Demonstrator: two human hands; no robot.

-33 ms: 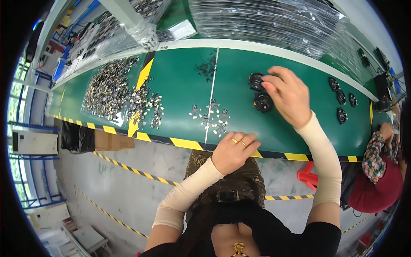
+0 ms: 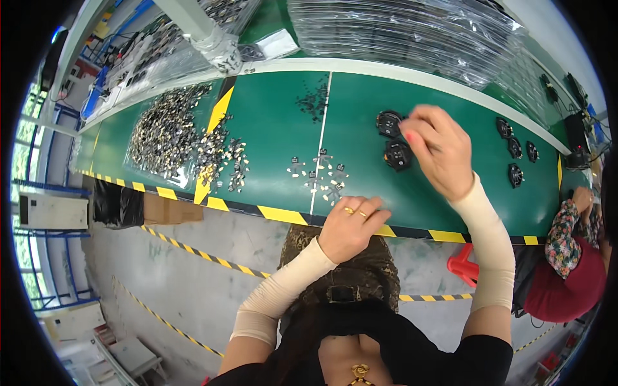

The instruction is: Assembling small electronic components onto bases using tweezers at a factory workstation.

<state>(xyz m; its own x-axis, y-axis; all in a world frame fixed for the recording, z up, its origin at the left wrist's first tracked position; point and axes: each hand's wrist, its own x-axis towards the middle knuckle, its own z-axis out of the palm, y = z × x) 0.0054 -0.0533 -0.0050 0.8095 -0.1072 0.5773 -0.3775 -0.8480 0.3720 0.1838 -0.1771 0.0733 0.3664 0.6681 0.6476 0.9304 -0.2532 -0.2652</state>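
Two round black parts point(image 2: 397, 154) with small fittings lie close together on the green worktable point(image 2: 270, 116). My right hand point(image 2: 441, 148) is held just right of them, thumb and fingers drawn together as in a pinch. Whatever it may hold is too small or hidden to make out. At the table's front edge rests my left hand point(image 2: 351, 225), with rings on it and its fingers curled together. Its palm side is hidden, so any content cannot be seen. Beyond it and to the left sit several small dark clips with pale ends point(image 2: 324, 156).
A heap of small metal and black pieces point(image 2: 164, 128) spreads over the left side. Black bits point(image 2: 313, 101) lie farther back. More round black parts point(image 2: 514, 148) sit at right. Stacked clear trays point(image 2: 405, 38) line the back. A co-worker's floral sleeve point(image 2: 562, 231) shows far right.
My right hand has moved slightly right and back from the two round black parts, its fingers curling in more. My left hand stays at the table edge.
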